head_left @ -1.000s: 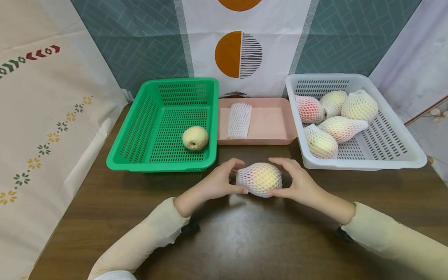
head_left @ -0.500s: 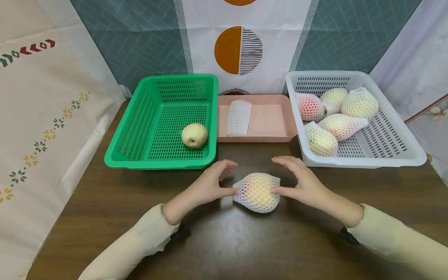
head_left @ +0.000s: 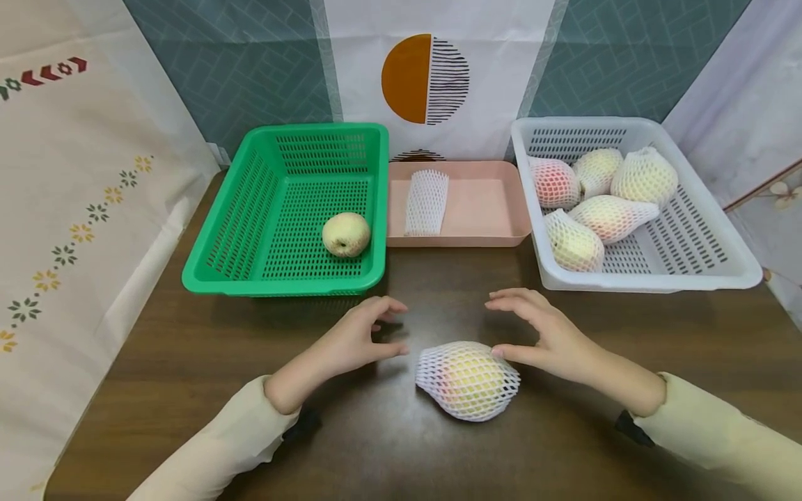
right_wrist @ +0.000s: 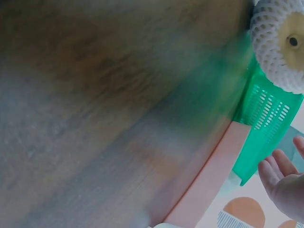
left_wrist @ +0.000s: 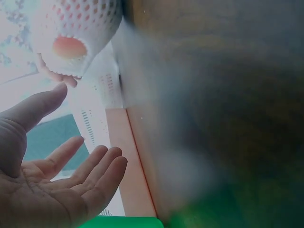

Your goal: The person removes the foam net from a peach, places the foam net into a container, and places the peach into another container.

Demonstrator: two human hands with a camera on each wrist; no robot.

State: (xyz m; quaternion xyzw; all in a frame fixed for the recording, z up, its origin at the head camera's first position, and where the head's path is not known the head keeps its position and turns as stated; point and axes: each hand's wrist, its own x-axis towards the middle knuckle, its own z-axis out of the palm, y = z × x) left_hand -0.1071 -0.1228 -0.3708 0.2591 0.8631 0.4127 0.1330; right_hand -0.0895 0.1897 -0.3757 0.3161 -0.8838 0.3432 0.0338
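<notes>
A yellow-pink apple in a white foam net point(head_left: 473, 383) lies on its side on the brown table, the net's narrow end pointing left. To its upper left, my left hand point(head_left: 354, 339) is apart from it, fingers relaxed and holding nothing. At the upper right is my right hand point(head_left: 554, 341), its fingers loosely bent; the thumb tip overlaps the net's edge, and I cannot tell if it touches. The left wrist view shows the net's open end point(left_wrist: 78, 61) with reddish skin inside. In the right wrist view, the apple's stem hollow point(right_wrist: 293, 42) shows through the net.
A green basket point(head_left: 207, 240) at the back left holds one bare apple point(head_left: 347, 234). Between the baskets, a pink tray point(head_left: 482, 202) bears an empty foam net point(head_left: 427, 203). The white basket point(head_left: 708, 278) at the back right holds several netted fruits point(head_left: 644, 179).
The netted apple has come toward the body. Both hands have let go of it and moved apart, the left one to the left. The baskets and tray sit slightly higher in view.
</notes>
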